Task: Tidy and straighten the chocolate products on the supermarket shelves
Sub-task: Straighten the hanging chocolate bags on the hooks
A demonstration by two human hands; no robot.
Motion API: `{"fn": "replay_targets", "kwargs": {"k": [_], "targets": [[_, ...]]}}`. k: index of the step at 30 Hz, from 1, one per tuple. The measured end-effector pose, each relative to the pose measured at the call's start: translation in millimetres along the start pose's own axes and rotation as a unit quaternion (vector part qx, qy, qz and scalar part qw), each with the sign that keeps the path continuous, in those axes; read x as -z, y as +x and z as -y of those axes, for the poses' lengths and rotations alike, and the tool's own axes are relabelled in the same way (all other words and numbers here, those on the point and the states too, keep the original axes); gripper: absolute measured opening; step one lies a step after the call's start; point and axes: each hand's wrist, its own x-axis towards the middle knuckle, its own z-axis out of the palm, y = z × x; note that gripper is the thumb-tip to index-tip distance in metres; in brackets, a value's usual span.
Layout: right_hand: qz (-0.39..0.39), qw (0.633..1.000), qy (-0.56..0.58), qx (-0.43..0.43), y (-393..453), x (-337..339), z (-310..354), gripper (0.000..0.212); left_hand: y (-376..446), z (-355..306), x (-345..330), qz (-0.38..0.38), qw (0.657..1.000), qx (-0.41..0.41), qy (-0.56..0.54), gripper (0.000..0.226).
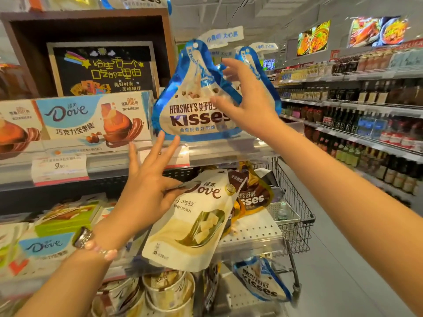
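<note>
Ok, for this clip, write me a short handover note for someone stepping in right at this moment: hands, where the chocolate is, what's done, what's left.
Left hand: fingers spread, thumb pinning the cream Dove pouch against the palm, in front of the lower shelf.
Right hand: open, fingers on the front blue Kisses bag on the upper shelf; a second blue Kisses bag stands behind it.
Done: Dove boxes beside them face front.
Left: square up the Kisses bags, shelve the Dove pouch, straighten the brown Kisses bag and the blue bag lower down.
</note>
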Motion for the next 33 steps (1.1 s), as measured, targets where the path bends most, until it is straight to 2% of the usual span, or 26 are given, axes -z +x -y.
{"fn": "replay_targets", "kwargs": {"k": [6, 9, 11, 14, 17, 20, 22, 25, 26, 28, 29, 31, 32, 33], "targets": [[-0.061, 0.994, -0.006, 0.086, -55, 1, 6, 0.046, -13, -14, -20, 0.003, 0.999, -0.041, -0.014, 0.014], [-0.083, 0.99, -0.013, 0.11, -93, 0, 0, 0.035, -26, -20, -35, -0.009, 0.996, -0.084, -0.025, 0.006], [-0.076, 0.991, -0.01, 0.114, -123, -1, -7, 0.029, -37, -25, -45, -0.008, 0.995, -0.084, -0.046, 0.013], [-0.024, 0.995, 0.015, 0.092, -170, -2, -19, 0.02, -48, -33, -56, -0.003, 0.995, -0.064, -0.076, 0.026], [0.063, 0.996, 0.038, 0.045, -216, -2, -34, 0.014, -58, -41, -66, -0.004, 0.989, -0.042, -0.141, 0.035], [0.144, 0.988, 0.034, -0.035, -258, -1, -49, 0.017, -68, -46, -78, 0.03, 0.983, -0.004, -0.179, 0.05], [0.205, 0.974, -0.027, -0.088, -282, -5, -63, 0.026, -77, -45, -87, 0.057, 0.978, 0.038, -0.199, 0.042], [0.325, 0.914, -0.148, -0.193, -312, -18, -91, 0.033, -92, -37, -99, 0.089, 0.962, 0.099, -0.237, 0.054], [0.358, 0.887, -0.18, -0.228, -321, -24, -101, 0.034, -99, -34, -103, 0.109, 0.953, 0.119, -0.257, 0.05], [0.404, 0.838, -0.207, -0.303, -334, -41, -118, 0.03, -104, -34, -111, 0.149, 0.929, 0.185, -0.285, 0.012], [0.418, 0.817, -0.205, -0.339, -339, -49, -125, 0.027, -107, -33, -117, 0.153, 0.921, 0.216, -0.285, 0.005], [0.428, 0.792, -0.179, -0.397, -347, -68, -139, 0.026, -111, -32, -129, 0.17, 0.918, 0.248, -0.259, 0.021], [0.421, 0.788, -0.16, -0.419, -351, -78, -145, 0.03, -113, -31, -133, 0.177, 0.914, 0.258, -0.26, 0.021], [0.402, 0.792, -0.14, -0.437, -354, -86, -150, 0.033, -115, -32, -136, 0.172, 0.912, 0.26, -0.268, 0.008]]}}
